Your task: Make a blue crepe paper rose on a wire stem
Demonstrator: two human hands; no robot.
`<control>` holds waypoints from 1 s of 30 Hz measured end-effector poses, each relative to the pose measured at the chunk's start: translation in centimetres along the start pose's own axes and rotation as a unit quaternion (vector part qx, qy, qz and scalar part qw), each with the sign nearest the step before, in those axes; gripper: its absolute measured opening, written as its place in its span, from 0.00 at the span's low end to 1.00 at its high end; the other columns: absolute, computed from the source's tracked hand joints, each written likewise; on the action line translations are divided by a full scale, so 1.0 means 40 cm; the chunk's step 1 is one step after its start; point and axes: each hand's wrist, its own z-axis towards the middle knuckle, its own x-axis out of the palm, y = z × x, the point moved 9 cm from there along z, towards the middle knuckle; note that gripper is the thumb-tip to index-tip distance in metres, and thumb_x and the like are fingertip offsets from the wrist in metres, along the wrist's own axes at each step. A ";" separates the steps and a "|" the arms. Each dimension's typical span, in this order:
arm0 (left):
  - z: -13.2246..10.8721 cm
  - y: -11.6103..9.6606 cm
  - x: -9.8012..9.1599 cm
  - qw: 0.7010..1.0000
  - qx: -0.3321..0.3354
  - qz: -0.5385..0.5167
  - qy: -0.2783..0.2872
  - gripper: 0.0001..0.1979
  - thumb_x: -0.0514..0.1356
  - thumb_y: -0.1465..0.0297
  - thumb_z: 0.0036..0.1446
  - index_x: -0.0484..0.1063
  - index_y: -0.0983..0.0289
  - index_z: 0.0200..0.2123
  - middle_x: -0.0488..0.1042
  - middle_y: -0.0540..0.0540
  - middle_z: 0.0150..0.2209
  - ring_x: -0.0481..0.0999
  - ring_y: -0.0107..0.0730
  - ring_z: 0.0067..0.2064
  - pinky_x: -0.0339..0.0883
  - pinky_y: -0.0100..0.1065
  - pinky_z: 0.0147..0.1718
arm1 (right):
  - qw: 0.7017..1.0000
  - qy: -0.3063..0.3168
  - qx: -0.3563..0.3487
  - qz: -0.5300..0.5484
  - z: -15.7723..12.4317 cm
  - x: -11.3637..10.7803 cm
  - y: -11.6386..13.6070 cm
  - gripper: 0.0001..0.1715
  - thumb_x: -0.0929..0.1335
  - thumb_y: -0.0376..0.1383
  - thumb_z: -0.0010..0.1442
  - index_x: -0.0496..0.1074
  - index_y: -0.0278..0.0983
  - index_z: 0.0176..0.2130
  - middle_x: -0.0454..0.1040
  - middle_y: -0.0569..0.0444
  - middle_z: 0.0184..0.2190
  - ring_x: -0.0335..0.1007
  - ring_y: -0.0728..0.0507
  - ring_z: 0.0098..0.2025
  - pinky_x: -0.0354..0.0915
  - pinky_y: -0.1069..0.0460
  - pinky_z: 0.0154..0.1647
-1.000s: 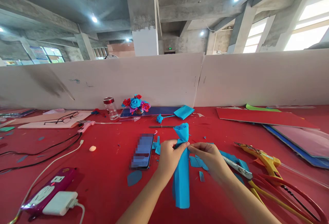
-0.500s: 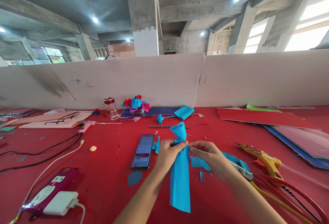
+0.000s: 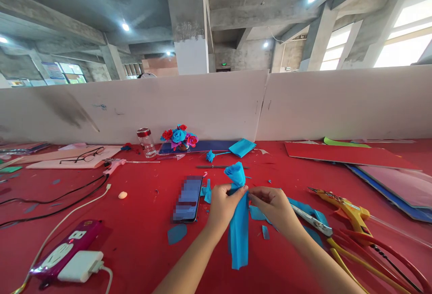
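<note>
A long strip of blue crepe paper (image 3: 239, 231) hangs upright between my hands, gathered into a narrow neck with a flared, rolled top. My left hand (image 3: 223, 204) grips that neck, thumb across the front. At the right edge of the neck, my right hand (image 3: 270, 199) has its thumb and fingertips pinched together on the paper; the exact bit between them is hidden. Blue paper scraps (image 3: 257, 213) lie on the red tabletop beneath my right hand. Pliers (image 3: 312, 220) with red and yellow handles rest beside my right forearm.
A phone (image 3: 187, 198) lies left of my hands. Behind are a paper-flower bunch (image 3: 178, 136), a glass jar (image 3: 146, 142) and a blue flower on a stem (image 3: 210, 155). A yellow glue gun (image 3: 344, 206) is at right, a purple power strip (image 3: 67, 249) at left.
The strip has turned in my fingers: its hanging tail looks narrower and folded, with its bottom end higher. The flared top has rotated slightly. Both hands stay in nearly the same place.
</note>
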 end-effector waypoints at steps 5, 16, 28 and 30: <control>-0.005 0.002 0.012 1.000 0.011 -0.005 0.004 0.18 0.56 0.59 0.48 0.64 0.66 0.15 0.54 0.46 0.16 0.51 0.22 0.20 0.45 0.26 0.18 | 0.999 0.018 0.023 0.017 0.004 0.005 -0.007 0.15 0.66 0.43 0.48 0.74 0.33 0.27 0.73 0.53 0.21 0.67 0.46 0.24 0.62 0.53 0.24; -0.013 0.002 0.007 1.000 0.011 0.012 -0.016 0.18 0.56 0.58 0.48 0.69 0.67 0.18 0.62 0.48 0.17 0.56 0.24 0.21 0.51 0.26 0.20 | 0.985 0.019 0.104 0.135 -0.003 0.013 -0.037 0.15 0.70 0.44 0.44 0.77 0.34 0.27 0.73 0.54 0.20 0.65 0.49 0.24 0.61 0.55 0.27; -0.020 -0.007 0.012 0.999 -0.027 -0.037 0.010 0.15 0.58 0.60 0.46 0.71 0.67 0.20 0.66 0.49 0.18 0.60 0.25 0.22 0.54 0.25 0.21 | 0.987 0.001 0.103 0.125 -0.006 0.009 -0.035 0.16 0.71 0.45 0.41 0.76 0.34 0.22 0.73 0.53 0.19 0.65 0.48 0.23 0.60 0.54 0.24; -0.019 0.002 0.011 0.998 -0.037 -0.041 0.005 0.15 0.59 0.60 0.45 0.71 0.67 0.20 0.66 0.50 0.18 0.61 0.25 0.22 0.54 0.26 0.21 | 0.987 -0.003 0.103 0.119 -0.005 0.009 -0.039 0.16 0.71 0.45 0.40 0.75 0.34 0.22 0.73 0.53 0.19 0.66 0.47 0.24 0.60 0.54 0.24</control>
